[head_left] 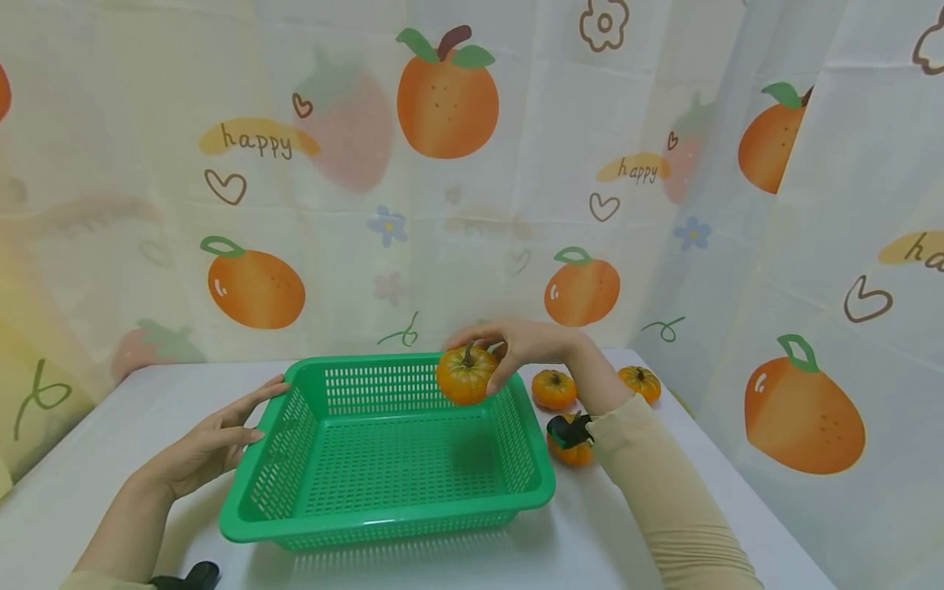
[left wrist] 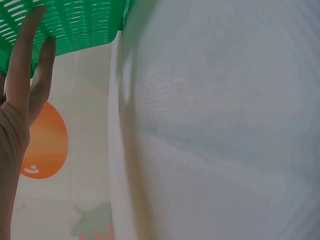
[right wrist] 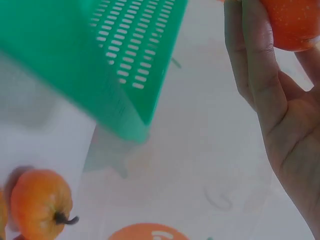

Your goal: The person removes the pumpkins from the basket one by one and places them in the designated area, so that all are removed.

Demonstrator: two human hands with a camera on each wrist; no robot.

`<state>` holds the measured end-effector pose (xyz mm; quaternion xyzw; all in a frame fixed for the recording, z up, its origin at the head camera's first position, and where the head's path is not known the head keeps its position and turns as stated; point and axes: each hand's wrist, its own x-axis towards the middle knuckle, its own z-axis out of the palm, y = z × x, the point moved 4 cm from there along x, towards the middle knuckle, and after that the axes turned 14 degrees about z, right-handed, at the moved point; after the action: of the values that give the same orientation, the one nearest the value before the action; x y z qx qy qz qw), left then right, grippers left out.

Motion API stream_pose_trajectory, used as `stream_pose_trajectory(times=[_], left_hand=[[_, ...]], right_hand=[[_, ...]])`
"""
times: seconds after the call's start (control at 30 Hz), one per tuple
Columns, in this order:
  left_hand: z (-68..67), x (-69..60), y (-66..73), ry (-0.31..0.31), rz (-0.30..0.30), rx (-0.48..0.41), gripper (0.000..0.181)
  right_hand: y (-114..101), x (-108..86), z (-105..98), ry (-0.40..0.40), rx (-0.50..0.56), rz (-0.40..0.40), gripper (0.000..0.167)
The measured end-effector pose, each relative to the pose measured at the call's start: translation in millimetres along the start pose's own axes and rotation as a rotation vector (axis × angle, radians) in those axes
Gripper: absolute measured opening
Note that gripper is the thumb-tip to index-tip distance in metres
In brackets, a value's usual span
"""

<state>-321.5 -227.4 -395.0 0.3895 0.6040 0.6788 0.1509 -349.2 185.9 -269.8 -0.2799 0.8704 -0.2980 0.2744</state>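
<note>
A small orange pumpkin [head_left: 466, 375] with a short stem hangs over the back right part of a green plastic basket [head_left: 387, 518]. My right hand [head_left: 519, 344] grips it from above between thumb and fingers; the right wrist view shows part of this pumpkin [right wrist: 295, 22] at the top corner. At the basket's left side, my left hand [head_left: 214, 442] touches the rim with thumb and fingertips. Seen from the left wrist, straight fingers [left wrist: 22, 60] lie against the perforated wall. No other pumpkin shows inside the basket.
Right of the basket stand a pumpkin [head_left: 553, 389], a pumpkin [head_left: 571, 447] partly behind the right wrist strap, and a farther pumpkin [head_left: 640, 383] near the table's right edge. A white cloth covers the table [head_left: 590, 533]. Behind hangs a fruit-print curtain [head_left: 472, 270].
</note>
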Motion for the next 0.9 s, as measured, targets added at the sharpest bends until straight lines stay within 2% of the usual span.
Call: stream_pose_trajectory(times=[0.1, 0.3, 0.37, 0.5, 0.63, 0.77, 0.9], left_hand=[[-1.4, -0.8, -0.9, 0.004, 0.0, 0.005, 0.064], [-1.5, -0.9, -2.0, -0.011, 0.001, -0.007, 0.064], [-1.9, -0.7, -1.8, -0.017, 0.005, -0.003, 0.064], [-2.9, -0.7, -2.0, -0.025, 0.011, 0.019, 0.064], [-3.7, -1.2, -3.0, -0.023, 0.006, 0.033, 0.064], [-3.9, -1.3, -2.2, -0.023, 0.001, 0.028, 0.064], [-3.6, -0.7, -1.0, -0.033, 0.006, 0.014, 0.064]], right_hand=[[5.4, -5.0, -1.9, 0.001, 0.005, -0.018, 0.074], [23.0, -18.0, -6.6, 0.046, 0.07, 0.088, 0.073], [28.4, -21.7, -7.8, 0.057, 0.089, 0.101, 0.072], [37.7, -30.8, -9.8, 0.09, 0.087, 0.105, 0.07], [47.8, -40.2, -10.6, 0.136, 0.083, 0.143, 0.068], [59.1, -48.9, -11.6, 0.195, 0.074, 0.185, 0.067], [70.0, -56.5, -12.4, 0.228, 0.067, 0.189, 0.069]])
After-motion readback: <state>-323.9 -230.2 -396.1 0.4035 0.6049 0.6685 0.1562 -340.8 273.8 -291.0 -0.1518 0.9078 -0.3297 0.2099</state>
